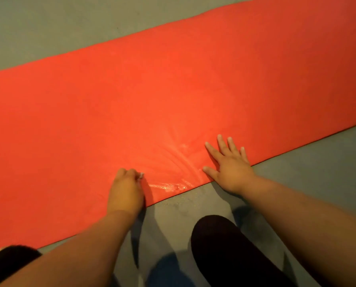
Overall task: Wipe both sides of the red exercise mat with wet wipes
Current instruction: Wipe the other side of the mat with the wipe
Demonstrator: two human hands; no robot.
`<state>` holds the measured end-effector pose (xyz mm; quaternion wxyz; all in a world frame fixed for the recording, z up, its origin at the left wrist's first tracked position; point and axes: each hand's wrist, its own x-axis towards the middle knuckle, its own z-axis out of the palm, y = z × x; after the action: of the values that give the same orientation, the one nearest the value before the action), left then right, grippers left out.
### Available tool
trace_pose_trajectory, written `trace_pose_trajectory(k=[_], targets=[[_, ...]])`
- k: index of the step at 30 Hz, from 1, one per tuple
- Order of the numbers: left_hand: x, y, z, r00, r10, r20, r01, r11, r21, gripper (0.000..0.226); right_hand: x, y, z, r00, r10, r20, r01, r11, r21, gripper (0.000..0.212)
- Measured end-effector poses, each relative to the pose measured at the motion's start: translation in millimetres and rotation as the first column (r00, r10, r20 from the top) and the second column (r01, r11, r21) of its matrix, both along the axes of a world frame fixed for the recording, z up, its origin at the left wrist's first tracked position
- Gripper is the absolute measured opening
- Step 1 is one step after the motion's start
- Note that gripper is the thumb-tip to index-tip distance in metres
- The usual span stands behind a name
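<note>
Left hand [125, 189] is curled tight round a scrunched wet wipe [140, 175] on the near edge of the red exercise mat [173, 90], which lies flat on the grey floor [38, 27], while right hand [228, 164] sits spread flat beside the wet streaks [168, 186], probably pinning the mat so it won't slide.

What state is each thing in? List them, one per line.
mat: unrolled flat on the floor, wet streaks near its near edge.
wipe: bunched in the left hand, only a white tip showing.
left hand: curled round the wipe, on the mat.
right hand: flat, fingers spread, pressing the mat's edge.
</note>
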<state>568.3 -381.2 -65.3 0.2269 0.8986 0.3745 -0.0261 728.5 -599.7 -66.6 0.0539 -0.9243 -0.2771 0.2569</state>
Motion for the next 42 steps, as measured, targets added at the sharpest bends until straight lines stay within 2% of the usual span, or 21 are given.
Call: trace_pose_trajectory(k=[3, 6, 9, 11, 13, 15, 17, 19, 21, 23, 25, 27, 29, 30, 31, 32, 34, 35, 37, 39, 42], targets=[[-10.6, 25.8, 4.6, 0.908, 0.419, -0.024, -0.419, 0.908, 0.023, 0.019, -1.2, -2.9, -6.5, 1.0, -0.002, 0.017, 0.001, 0.998, 0.056, 0.072], [4.1, -1.1, 0.9, 0.884, 0.465, -0.054, -0.465, 0.885, -0.002, 0.022, -2.5, -2.9, -7.4, 0.999, -0.016, 0.039, 0.012, 0.996, 0.092, 0.07], [32.7, -45.7, -4.8, 0.974, 0.225, 0.025, -0.225, 0.974, -0.004, 0.021, -4.2, -3.0, -8.7, 0.996, -0.054, 0.064, 0.045, 0.99, 0.132, 0.064], [42.7, -66.8, -4.0, 0.982, -0.165, 0.095, 0.166, 0.986, -0.005, 0.012, 0.1, -3.4, -8.1, 0.989, -0.115, 0.091, 0.1, 0.983, 0.155, 0.058], [45.2, -68.2, -7.8, 0.821, -0.559, 0.116, 0.556, 0.829, 0.06, 0.007, 11.4, -13.0, -7.6, 0.978, -0.171, 0.12, 0.155, 0.979, 0.131, 0.054], [46.8, -45.5, -9.5, 0.734, -0.674, 0.08, 0.667, 0.738, 0.105, 0.017, 24.7, -28.3, -7.9, 0.972, -0.202, 0.121, 0.191, 0.977, 0.096, 0.053], [55.6, -16.2, -8.0, 0.807, -0.589, 0.039, 0.576, 0.801, 0.164, 0.021, 32.7, -41.2, -9.7, 0.974, -0.186, 0.126, 0.179, 0.981, 0.069, 0.055], [75.3, 12.9, -5.4, 0.953, -0.301, 0.02, 0.293, 0.939, 0.18, 0.018, 35.5, -44.9, -11.9, 0.977, -0.17, 0.129, 0.161, 0.984, 0.075, 0.056], [96.7, 23.7, -2.5, 0.997, -0.076, 0.027, 0.072, 0.987, 0.141, 0.018, 35.9, -42.6, -14.1, 0.972, -0.193, 0.133, 0.179, 0.978, 0.108, 0.055], [106.0, 1.4, 0.4, 0.987, -0.154, 0.038, 0.15, 0.983, 0.104, 0.015, 37.7, -42.0, -15.7, 0.965, -0.214, 0.15, 0.196, 0.972, 0.131, 0.054], [96.0, -37.1, 1.6, 0.862, -0.504, 0.056, 0.5, 0.863, 0.076, 0.013, 42.8, -44.2, -17.0, 0.964, -0.208, 0.167, 0.186, 0.973, 0.139, 0.054], [85.9, -54.3, 5.0, 0.587, -0.802, 0.114, 0.803, 0.594, 0.046, 0.02, 50.8, -45.3, -18.1, 0.96, -0.197, 0.199, 0.167, 0.974, 0.154, 0.055], [107.4, -31.2, 1.9, 0.368, -0.923, 0.109, 0.919, 0.379, 0.105, 0.03, 59.0, -43.9, -18.1, 0.955, -0.201, 0.22, 0.165, 0.971, 0.172, 0.056], [126.0, -17.0, 0.4, 0.342, -0.936, 0.081, 0.925, 0.35, 0.144, 0.032, 64.1, -42.9, -17.7, 0.951, -0.213, 0.222, 0.176, 0.969, 0.176, 0.056], [147.0, -4.1, 0.8, 0.397, -0.915, 0.071, 0.892, 0.403, 0.206, 0.031, 69.2, -42.3, -17.4, 0.947, -0.232, 0.221, 0.195, 0.964, 0.179, 0.055], [170.0, 8.9, 2.3, 0.533, -0.844, 0.049, 0.812, 0.528, 0.249, 0.028, 74.1, -42.1, -16.9, 0.942, -0.256, 0.218, 0.219, 0.959, 0.178, 0.054], [208.5, 32.7, 0.3, 0.82, -0.57, 0.048, 0.543, 0.802, 0.25, 0.02, 82.1, -42.8, -17.9, 0.931, -0.295, 0.215, 0.265, 0.951, 0.158, 0.057], [217.3, 35.0, -1.0, 0.905, -0.423, 0.048, 0.403, 0.887, 0.225, 0.019, 85.5, -43.8, -19.6, 0.929, -0.299, 0.218, 0.274, 0.952, 0.137, 0.058], [213.8, 22.1, -2.3, 0.921, -0.388, 0.039, 0.371, 0.902, 0.222, 0.019, 87.9, -44.9, -23.5, 0.933, -0.284, 0.22, 0.268, 0.958, 0.098, 0.059], [181.5, -4.6, 1.3, 0.742, -0.663, 0.095, 0.633, 0.741, 0.224, 0.017, 86.9, -46.1, -26.9, 0.932, -0.281, 0.231, 0.265, 0.959, 0.097, 0.06], [136.0, -17.9, 10.9, 0.168, -0.983, 0.068, 0.983, 0.173, 0.069, 0.021, 84.2, -45.1, -28.5, 0.919, -0.293, 0.263, 0.273, 0.956, 0.11, 0.064]])
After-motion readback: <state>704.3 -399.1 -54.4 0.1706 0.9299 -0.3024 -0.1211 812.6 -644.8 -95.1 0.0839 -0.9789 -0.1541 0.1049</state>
